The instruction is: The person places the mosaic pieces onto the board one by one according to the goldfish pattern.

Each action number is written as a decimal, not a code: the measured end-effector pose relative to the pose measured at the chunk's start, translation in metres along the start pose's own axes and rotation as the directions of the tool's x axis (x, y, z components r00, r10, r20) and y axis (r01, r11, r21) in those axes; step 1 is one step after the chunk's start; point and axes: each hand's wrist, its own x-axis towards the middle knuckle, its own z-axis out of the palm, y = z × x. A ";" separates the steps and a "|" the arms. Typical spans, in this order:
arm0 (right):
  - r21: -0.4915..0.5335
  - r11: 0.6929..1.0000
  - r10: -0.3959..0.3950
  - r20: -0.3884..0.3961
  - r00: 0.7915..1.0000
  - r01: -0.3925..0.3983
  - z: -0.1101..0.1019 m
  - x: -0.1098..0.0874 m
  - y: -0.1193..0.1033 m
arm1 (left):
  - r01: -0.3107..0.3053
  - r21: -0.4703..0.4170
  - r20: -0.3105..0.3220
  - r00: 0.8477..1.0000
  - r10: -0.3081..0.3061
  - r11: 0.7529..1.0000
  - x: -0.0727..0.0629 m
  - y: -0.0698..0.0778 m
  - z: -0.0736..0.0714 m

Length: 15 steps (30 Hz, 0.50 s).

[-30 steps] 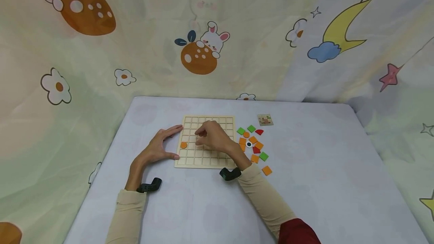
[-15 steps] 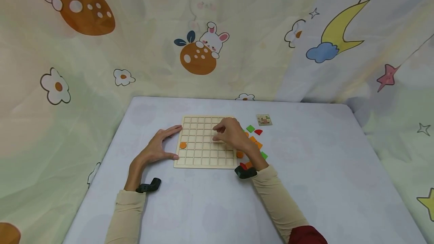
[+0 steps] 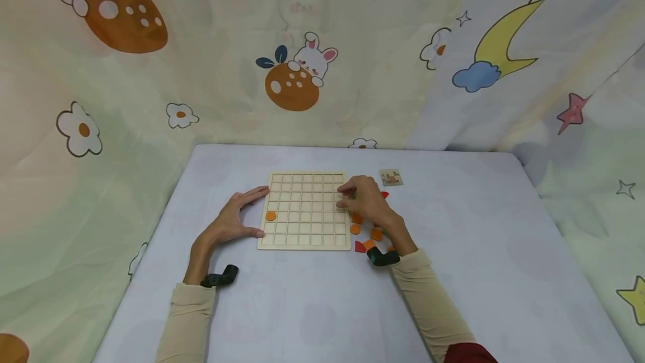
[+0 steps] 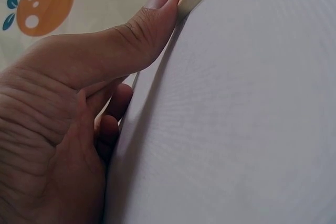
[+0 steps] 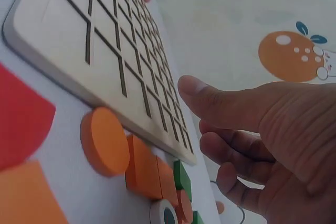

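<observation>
A pale wooden grid board (image 3: 302,228) lies on the table, with one orange disc (image 3: 271,215) on a square near its left edge. My left hand (image 3: 233,220) rests against the board's left side, thumb and fingers spread apart, their tips touching the edge. In the left wrist view the thumb (image 4: 142,30) meets the board's rim. My right hand (image 3: 367,199) hovers over the board's right edge and the loose pieces. In the right wrist view its thumb and loosely bent fingers stand apart with nothing between them. Just below lie an orange disc (image 5: 105,141) and orange squares (image 5: 143,167).
Right of the board are a red piece (image 5: 21,116), a green piece (image 5: 182,178) and a white ring-like piece (image 5: 164,212), partly hidden by my right arm in the head view. A small patterned card (image 3: 391,177) lies behind them. A printed cloth hangs behind the table.
My right hand has moved right from over the middle of the board to its right edge, near the loose pieces. The left hand stays at the board's left side.
</observation>
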 end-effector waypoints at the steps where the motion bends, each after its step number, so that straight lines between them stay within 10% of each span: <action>1: -0.001 1.000 -0.002 -0.003 1.000 0.002 -0.002 -0.001 0.002 | 0.000 0.001 0.000 1.000 0.000 1.000 0.000 0.000 0.000; 15: -0.098 0.991 0.087 -0.054 0.995 -0.092 -0.025 -0.016 0.021 | -0.006 0.005 0.002 1.000 0.006 1.000 0.001 -0.002 0.000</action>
